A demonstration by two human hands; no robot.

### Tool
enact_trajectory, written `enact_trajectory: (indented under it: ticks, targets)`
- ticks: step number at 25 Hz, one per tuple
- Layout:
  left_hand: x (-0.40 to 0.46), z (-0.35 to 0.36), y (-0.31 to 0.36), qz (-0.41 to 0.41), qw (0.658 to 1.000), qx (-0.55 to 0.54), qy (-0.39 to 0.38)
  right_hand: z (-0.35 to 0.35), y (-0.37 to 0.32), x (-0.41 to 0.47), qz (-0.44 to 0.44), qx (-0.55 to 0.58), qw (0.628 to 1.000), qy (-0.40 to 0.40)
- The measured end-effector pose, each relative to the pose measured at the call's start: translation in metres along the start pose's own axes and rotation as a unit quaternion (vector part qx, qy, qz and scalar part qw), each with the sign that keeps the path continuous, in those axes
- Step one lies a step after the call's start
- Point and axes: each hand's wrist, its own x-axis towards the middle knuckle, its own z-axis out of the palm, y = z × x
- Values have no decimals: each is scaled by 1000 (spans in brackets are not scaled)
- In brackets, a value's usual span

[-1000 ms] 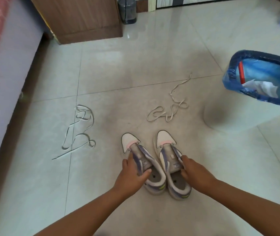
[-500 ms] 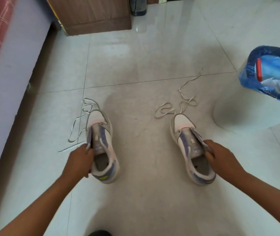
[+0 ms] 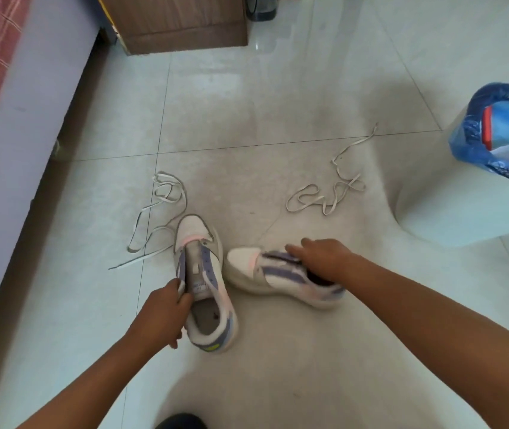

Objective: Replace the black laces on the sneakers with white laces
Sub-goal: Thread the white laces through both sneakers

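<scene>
Two white sneakers with purple stripes and no laces are on the tiled floor. The left sneaker (image 3: 203, 283) stands upright, toe pointing away, and my left hand (image 3: 162, 314) grips its left collar edge. The right sneaker (image 3: 281, 277) lies tipped on its side, toe pointing left towards the other shoe. My right hand (image 3: 324, 258) holds it at the opening, fingers reaching over the tongue. One white lace (image 3: 157, 218) lies tangled on the floor left of the shoes. A second white lace (image 3: 330, 193) lies beyond the right sneaker.
A white bin with a blue liner (image 3: 476, 193) stands at the right. A wooden cabinet (image 3: 179, 23) is at the back. A bed side (image 3: 15, 125) with a pink checked cover runs along the left. A dark object (image 3: 182, 422) shows at the bottom edge.
The two sneakers were apart half a second ago; now they are close together. My right hand has brought the right sneaker left and tipped it onto its side.
</scene>
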Motion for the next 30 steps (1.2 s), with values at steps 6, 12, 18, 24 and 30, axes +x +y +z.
enact_trajectory:
  ticks: [6, 12, 18, 24, 30]
  targets:
    - [5, 6, 10, 1, 1000, 0, -18, -9, 27, 9, 174, 196, 964, 49]
    - [-6, 23, -6, 17, 998, 53, -38, 28, 41, -109, 136, 172, 975, 40]
    - [-24, 78, -20, 93, 974, 172, -116, 77, -16, -149, 170, 301, 938, -25]
    - [-25, 79, -31, 89, 982, 150, -67, 46, -4, -85, 146, 174, 974, 0]
    - [10, 62, -20, 101, 984, 146, -30, -18, 13, 45, 191, 203, 958, 64]
